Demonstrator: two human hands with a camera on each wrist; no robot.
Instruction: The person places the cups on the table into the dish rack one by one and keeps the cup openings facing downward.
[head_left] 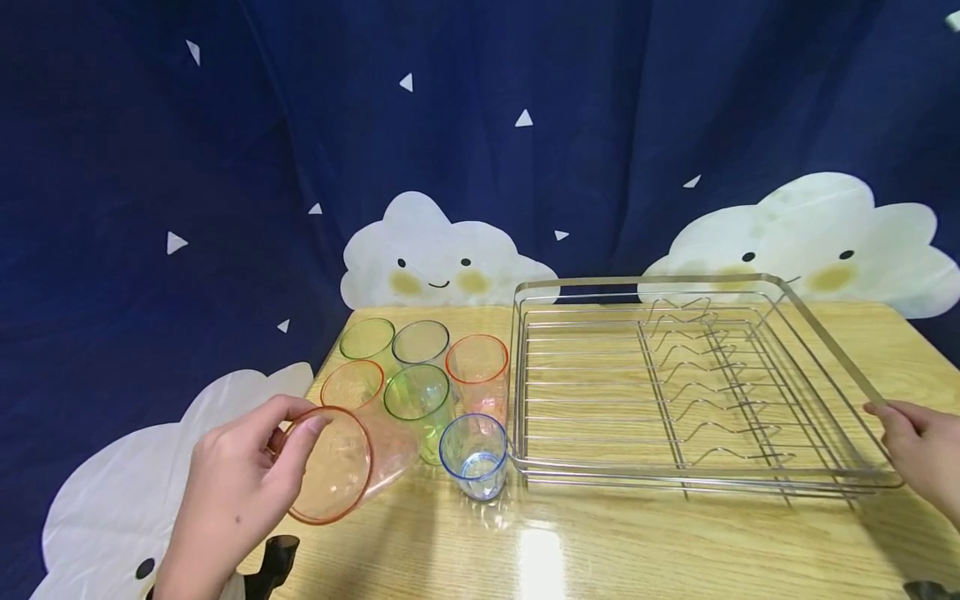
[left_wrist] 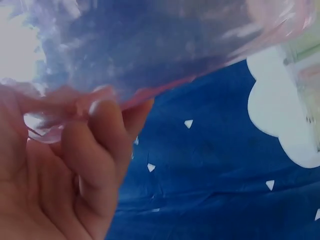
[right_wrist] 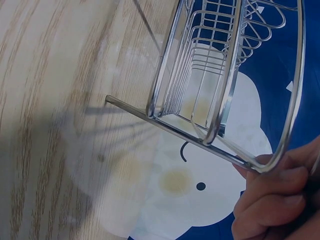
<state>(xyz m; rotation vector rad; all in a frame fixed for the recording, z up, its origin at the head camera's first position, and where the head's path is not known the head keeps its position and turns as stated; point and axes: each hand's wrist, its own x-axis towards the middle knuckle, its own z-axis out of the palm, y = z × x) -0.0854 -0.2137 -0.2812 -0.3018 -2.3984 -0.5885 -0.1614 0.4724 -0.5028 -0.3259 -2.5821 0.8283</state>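
Observation:
At the left of the head view, my left hand (head_left: 236,487) pinches the rim of a clear orange-rimmed cup (head_left: 382,454) between thumb and fingers. The cup is tilted, its mouth towards me. Its pinkish wall (left_wrist: 160,55) fills the top of the left wrist view, above the curled fingers (left_wrist: 102,127). Over on the right, my right hand (head_left: 926,450) grips the top rim of a silver wire dish rack (head_left: 832,343) at its right side. In the right wrist view, bent fingers (right_wrist: 275,205) hold the rack's metal corner.
Behind the held cup stand a green cup (head_left: 417,404), a blue-rimmed cup (head_left: 474,458), a red-rimmed cup (head_left: 478,367) and several more with coloured rims. The blue-rimmed one is close beside the rack. A navy cloth with clouds (head_left: 450,250) hangs behind the wooden table (head_left: 615,542).

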